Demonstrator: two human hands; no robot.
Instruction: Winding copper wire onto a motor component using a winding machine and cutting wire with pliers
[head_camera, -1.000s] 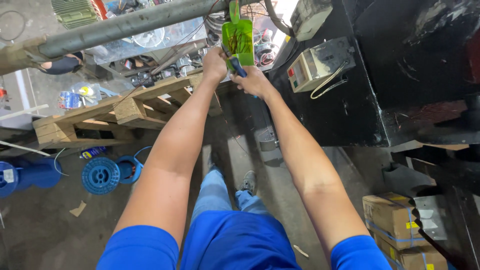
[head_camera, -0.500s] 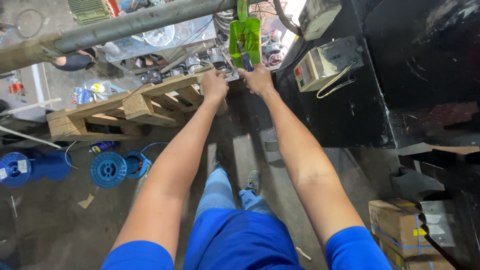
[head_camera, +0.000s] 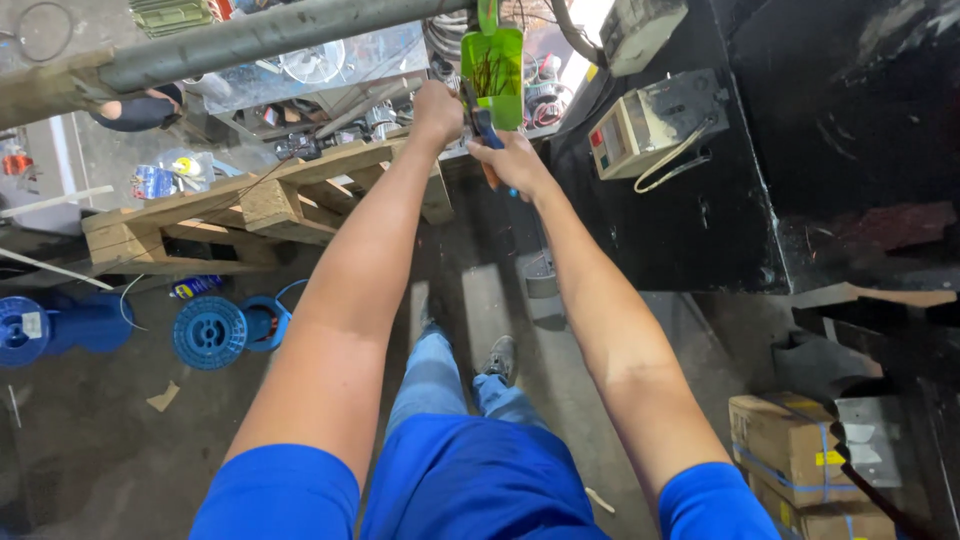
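A green translucent plastic piece (head_camera: 495, 62) hangs in front of me at the top of the head view, with thin wires showing inside it. My left hand (head_camera: 438, 108) is closed at its lower left edge. My right hand (head_camera: 508, 162) sits just below it, gripping a hand tool with blue and orange handles (head_camera: 486, 128) whose tip meets the green piece's bottom. Both arms stretch forward over my legs in blue jeans.
A wooden pallet (head_camera: 250, 205) lies to the left, blue cable spools (head_camera: 210, 332) on the floor below it. A grey metal pipe (head_camera: 260, 35) crosses the top. A beige box with a cord (head_camera: 650, 125) sits on a black machine (head_camera: 800, 150). Cardboard boxes (head_camera: 790, 445) stand lower right.
The view has shifted slightly. My hands have stayed at the green piece, the right hand dropping a little below it with the tool.
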